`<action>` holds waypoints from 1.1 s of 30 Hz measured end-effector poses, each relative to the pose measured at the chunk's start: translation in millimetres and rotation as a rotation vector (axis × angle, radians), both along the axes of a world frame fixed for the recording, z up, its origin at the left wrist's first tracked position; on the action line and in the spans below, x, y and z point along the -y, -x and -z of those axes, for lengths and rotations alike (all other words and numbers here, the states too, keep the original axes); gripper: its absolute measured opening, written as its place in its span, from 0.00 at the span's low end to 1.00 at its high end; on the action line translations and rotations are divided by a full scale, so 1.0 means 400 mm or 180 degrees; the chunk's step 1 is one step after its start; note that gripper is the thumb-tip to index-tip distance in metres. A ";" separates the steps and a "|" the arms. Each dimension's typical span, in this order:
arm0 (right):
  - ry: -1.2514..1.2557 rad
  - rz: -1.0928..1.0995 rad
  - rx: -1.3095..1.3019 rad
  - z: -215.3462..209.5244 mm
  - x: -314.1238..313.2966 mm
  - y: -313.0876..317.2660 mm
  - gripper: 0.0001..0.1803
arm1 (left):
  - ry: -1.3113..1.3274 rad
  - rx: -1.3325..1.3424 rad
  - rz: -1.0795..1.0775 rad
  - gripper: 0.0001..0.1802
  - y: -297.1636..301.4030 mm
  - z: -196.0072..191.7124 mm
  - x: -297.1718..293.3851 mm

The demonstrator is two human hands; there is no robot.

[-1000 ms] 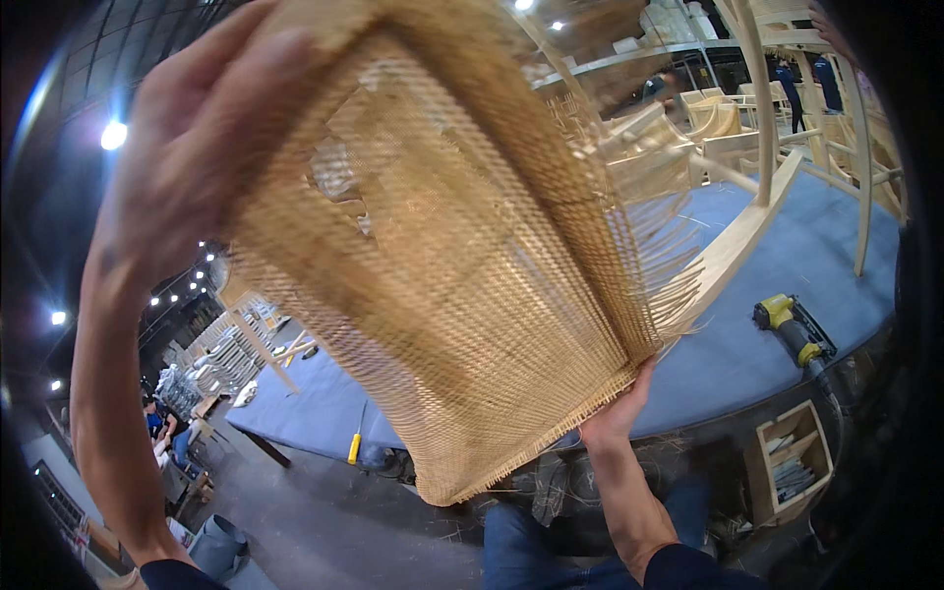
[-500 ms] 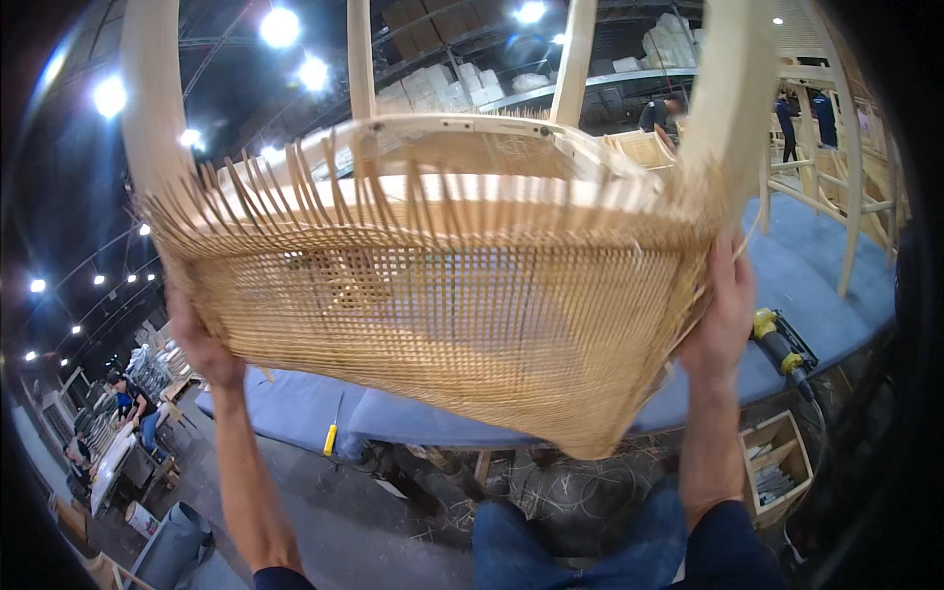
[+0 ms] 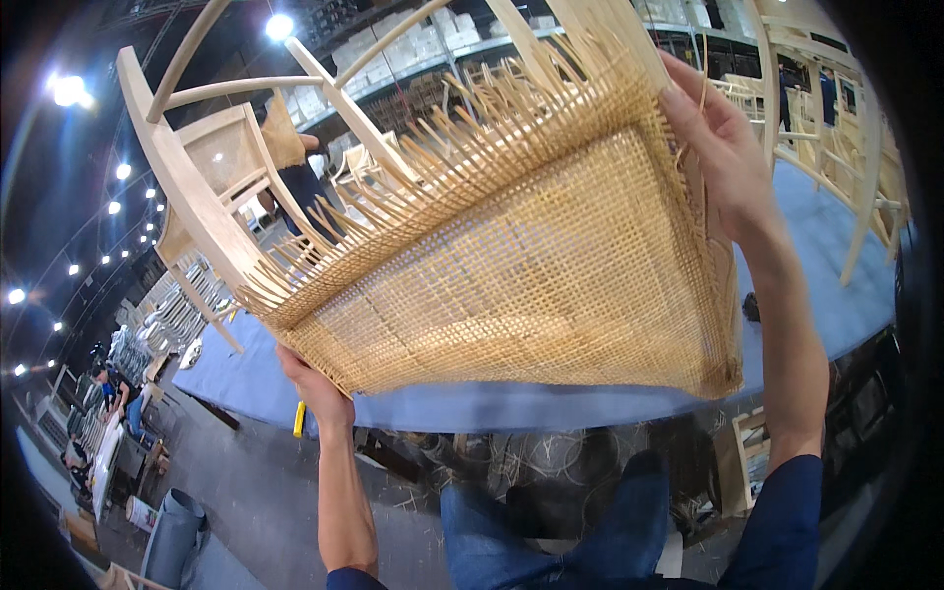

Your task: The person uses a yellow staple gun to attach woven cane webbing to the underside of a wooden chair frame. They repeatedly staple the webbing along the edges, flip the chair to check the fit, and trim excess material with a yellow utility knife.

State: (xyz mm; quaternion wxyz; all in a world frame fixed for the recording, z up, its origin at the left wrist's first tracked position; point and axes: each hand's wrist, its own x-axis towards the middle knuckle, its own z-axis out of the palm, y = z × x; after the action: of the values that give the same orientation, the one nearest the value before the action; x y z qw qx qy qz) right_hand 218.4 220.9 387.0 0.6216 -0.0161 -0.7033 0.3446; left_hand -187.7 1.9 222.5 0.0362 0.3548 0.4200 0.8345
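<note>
A pale wooden chair is held up in front of me, tilted, with its legs pointing up and away. Woven cane webbing covers the side facing me, and a fringe of loose strand ends sticks up along its upper edge. My left hand grips the lower left corner, its fingers partly hidden under the cane. Higher up, my right hand is closed on the right edge beside a leg, fingers behind and thumb on the near side.
Below the chair lies a blue padded table, with a yellow-handled tool at its front edge. More wooden chairs stand at the right. A wooden box is low on the right. People work further back at left.
The chair has swung round and tilted, its left corner going down and its right edge up. Both hands moved with it, keeping hold. The nail gun at right is now mostly hidden.
</note>
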 end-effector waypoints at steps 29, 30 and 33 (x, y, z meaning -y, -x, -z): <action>0.1380 0.1579 0.1137 0.589 -0.059 -0.253 0.28 | 0.0036 0.0783 -0.0173 0.41 -0.003 0.245 -0.092; 0.1489 0.1678 0.1238 0.590 -0.034 -0.242 0.28 | 0.0024 0.0732 -0.0335 0.41 0.014 0.253 -0.097; 0.1366 0.1815 0.1316 0.566 0.054 -0.194 0.27 | -0.0161 0.0726 -0.0253 0.42 0.079 0.241 -0.084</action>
State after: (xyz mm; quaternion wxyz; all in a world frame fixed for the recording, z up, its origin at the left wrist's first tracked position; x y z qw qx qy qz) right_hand 296.0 199.2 160.6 0.5203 -0.4084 -0.6929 0.2869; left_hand -219.2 35.6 126.2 0.0417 0.2415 0.4056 0.8806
